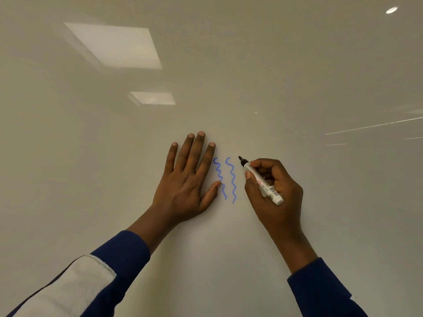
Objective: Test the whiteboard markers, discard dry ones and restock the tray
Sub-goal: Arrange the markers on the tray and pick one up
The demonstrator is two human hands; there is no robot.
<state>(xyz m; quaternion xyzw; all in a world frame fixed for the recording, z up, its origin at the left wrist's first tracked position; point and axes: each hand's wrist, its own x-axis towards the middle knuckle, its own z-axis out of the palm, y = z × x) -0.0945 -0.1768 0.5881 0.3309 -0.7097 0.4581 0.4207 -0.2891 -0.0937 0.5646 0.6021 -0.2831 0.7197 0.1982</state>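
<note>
A glossy whiteboard (229,65) fills the whole view. Two blue wavy lines (232,179) run down it near the middle. My left hand (187,179) lies flat on the board with fingers spread, its thumb tip touching the left wavy line. My right hand (272,186) grips an uncapped white marker (261,180) with a black tip. The tip points up and left, just right of the right wavy line, at or very near the board surface. No black mark shows by the tip. The tray is out of view.
Ceiling lights reflect in the board at upper left (114,45) and centre (153,98). A white cloth (75,287) hangs over my left forearm's blue sleeve. Bare board surrounds both hands.
</note>
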